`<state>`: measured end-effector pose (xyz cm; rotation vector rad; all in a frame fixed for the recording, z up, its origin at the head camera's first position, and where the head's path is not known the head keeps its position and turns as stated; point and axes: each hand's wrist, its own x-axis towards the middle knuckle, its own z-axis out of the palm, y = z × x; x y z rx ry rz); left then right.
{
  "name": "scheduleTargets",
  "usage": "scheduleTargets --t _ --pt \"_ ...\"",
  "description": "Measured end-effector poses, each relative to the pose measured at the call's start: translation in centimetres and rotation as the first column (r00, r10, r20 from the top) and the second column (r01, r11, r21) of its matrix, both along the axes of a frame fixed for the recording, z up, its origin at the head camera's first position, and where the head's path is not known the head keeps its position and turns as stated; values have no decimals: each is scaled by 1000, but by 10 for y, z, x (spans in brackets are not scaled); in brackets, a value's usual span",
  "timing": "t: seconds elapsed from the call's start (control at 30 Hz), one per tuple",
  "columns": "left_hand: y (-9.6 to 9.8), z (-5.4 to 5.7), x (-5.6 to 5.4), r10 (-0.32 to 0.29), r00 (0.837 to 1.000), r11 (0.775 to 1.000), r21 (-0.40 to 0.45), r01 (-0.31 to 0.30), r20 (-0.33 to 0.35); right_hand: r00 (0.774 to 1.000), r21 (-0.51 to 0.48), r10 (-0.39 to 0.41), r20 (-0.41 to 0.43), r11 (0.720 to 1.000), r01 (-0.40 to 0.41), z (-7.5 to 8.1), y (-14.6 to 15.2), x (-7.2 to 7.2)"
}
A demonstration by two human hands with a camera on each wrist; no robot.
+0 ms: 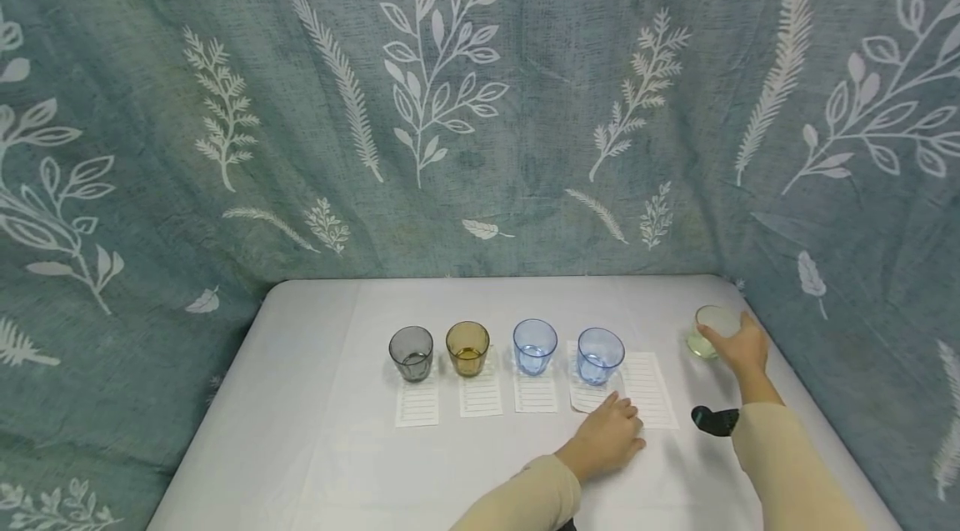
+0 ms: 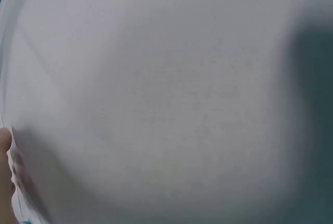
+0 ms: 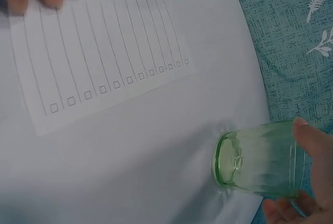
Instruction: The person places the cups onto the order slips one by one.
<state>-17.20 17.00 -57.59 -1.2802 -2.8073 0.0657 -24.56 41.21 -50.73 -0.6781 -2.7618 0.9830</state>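
Observation:
At the right side of the table, my right hand (image 1: 742, 345) holds a pale green glass (image 3: 255, 159) near its rim, thumb on one side and fingers on the other. Whether its base touches the cloth I cannot tell. My left hand (image 1: 607, 433) rests low over the table, its fingertips at the near edge of a ruled checklist sheet (image 3: 112, 52). Just beyond that hand, a blue glass (image 1: 600, 358) stands on another sheet. In the left wrist view only a bit of the left hand (image 2: 5, 182) shows at the left edge.
Further left stand another blue glass (image 1: 535, 348), an amber glass (image 1: 468, 349) and a grey glass (image 1: 412, 354), each at the far end of its own paper slip. A white cloth covers the table (image 1: 337, 464). Green leaf-patterned fabric (image 1: 525, 139) hangs behind and at both sides.

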Motion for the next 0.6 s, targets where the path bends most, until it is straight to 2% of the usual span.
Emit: scheduleTargets --t 0.1,0.2,0.37,0.6 --pt "3 2 0 46 999 999 -5 -46 -20 1000 30 -7 1 1000 6 2 1 2" --pt "5 2 -1 87 996 996 -22 -87 6 1000 69 5 14 998 -6 2 2 3" --pt "6 -1 -3 84 996 996 16 -84 10 999 79 23 46 997 -27 -1 2 4" --pt "6 -3 -3 100 994 991 83 -105 52 998 45 -46 43 998 44 -8 -3 7"
